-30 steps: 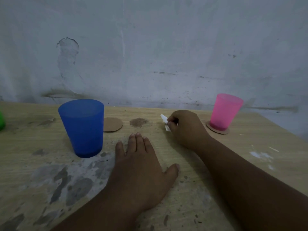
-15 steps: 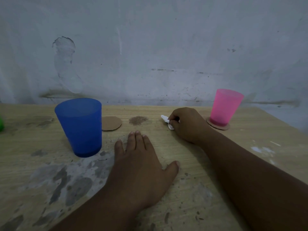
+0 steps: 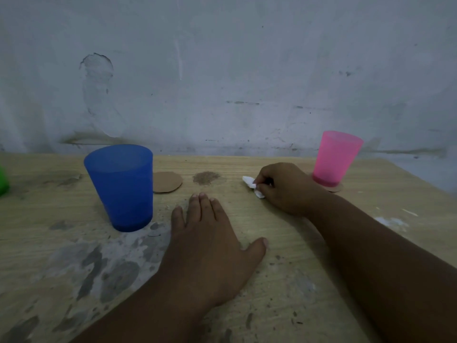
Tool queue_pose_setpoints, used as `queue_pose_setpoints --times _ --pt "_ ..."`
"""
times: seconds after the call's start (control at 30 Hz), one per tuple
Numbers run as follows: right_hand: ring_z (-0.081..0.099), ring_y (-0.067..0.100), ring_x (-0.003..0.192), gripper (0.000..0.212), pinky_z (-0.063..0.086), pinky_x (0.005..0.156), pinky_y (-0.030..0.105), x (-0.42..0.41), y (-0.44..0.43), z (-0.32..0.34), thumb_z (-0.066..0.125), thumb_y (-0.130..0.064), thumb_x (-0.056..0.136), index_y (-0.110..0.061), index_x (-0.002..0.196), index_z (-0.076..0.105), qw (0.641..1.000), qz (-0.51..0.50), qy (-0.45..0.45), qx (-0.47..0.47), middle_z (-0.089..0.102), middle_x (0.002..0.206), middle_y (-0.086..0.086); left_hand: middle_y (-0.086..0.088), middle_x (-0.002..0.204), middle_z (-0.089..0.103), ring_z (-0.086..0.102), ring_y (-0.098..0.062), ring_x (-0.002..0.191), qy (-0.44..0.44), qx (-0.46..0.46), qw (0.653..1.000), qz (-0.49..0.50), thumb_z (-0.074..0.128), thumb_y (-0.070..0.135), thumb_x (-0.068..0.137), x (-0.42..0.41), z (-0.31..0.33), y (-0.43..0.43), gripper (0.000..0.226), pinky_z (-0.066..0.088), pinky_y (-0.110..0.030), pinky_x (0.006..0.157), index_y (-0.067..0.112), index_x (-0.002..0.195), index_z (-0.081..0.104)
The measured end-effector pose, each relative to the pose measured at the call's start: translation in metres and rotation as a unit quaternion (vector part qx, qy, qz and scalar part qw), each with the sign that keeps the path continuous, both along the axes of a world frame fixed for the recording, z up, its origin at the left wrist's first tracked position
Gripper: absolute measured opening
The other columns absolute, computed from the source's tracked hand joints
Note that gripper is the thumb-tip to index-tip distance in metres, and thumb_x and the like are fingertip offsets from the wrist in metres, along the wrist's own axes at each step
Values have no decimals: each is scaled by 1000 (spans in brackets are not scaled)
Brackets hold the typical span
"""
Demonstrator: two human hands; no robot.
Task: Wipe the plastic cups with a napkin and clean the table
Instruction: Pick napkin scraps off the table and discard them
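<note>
Fingers [image 3: 200,210] of the left hand [image 3: 210,251] lie straight and together, bracing on the scuffed wooden table [image 3: 49,211] beside the blue plastic cup [image 3: 121,186]. Rightward, the right hand [image 3: 288,191] pinches a small white paper napkin [image 3: 249,182], seemingly folded, ready to wipe, near the pink plastic cup [image 3: 333,157].

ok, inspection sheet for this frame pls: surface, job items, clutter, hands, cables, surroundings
Surface: wooden table, grey blotches near the front, brown dirt patch towards the back.
Job's things: blue cup upright on the table; pink cup upright on a cardboard coaster; white napkin against the table, held by the right hand.
Clutter: bare cardboard disc beside the blue cup; green thing cut off at the left edge.
Grippers: left hand flat on the table, fingers straight; right hand pinches the napkin.
Cables: nothing seen.
Surroundings: scuffed grey wall behind the table.
</note>
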State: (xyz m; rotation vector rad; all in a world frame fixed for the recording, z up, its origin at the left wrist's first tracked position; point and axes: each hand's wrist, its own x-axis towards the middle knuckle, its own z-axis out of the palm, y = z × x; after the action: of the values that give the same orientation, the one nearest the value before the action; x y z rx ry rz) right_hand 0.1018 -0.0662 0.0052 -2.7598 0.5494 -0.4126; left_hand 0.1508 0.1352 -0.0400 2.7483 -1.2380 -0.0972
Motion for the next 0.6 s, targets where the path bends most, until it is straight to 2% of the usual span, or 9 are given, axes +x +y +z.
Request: queue_pose_setpoints --times 0.1,0.27,0.37,0.5,0.6 --pt "60 14 86 12 48 72 31 9 -5 -2 62 -16 84 -21 80 73 998 -55 -3 -7 68 90 -5 -12 167 -16 -16 -27 153 -6 -9 1000 2 3 93 69 -2 0 0 122 -9 -52 121 9 156 -13" --pt "63 21 86 13 45 70 29 34 4 -10 63 -15 85 -9 88 74 993 -116 -14 -19 70 93 7 -12 167 -15 -16 -28 153 -7 -12 1000 6 0 93 66 -3 -1 -2 124 -9 -53 121 9 156 -16" --pt "60 20 84 12 41 70 28 47 18 -14 62 -14 86 -9 88 72 996 -86 -22 -16 70 96 8 -11 167 -16 -17 -28 152 -8 -17 1000 8 1 93 65 -2 -2 -3 124 -10 -53 121 10 156 -16" --pt "62 17 88 13 49 76 31 50 33 -14 61 -14 86 -14 90 74 999 -1 -43 -11 71 96 2 -12 166 -18 -19 -28 152 -14 -19 1000 17 2 93 67 -3 -3 -3 124 -10 -52 121 10 156 -13" --pt "58 1 74 14 43 64 22 41 28 -12 63 -15 84 -20 82 76 997 50 -54 15 69 83 -9 -14 166 -18 -19 -29 152 -17 -22 999 23 3 94 66 -3 -3 -2 125 -12 -51 121 9 157 -11"
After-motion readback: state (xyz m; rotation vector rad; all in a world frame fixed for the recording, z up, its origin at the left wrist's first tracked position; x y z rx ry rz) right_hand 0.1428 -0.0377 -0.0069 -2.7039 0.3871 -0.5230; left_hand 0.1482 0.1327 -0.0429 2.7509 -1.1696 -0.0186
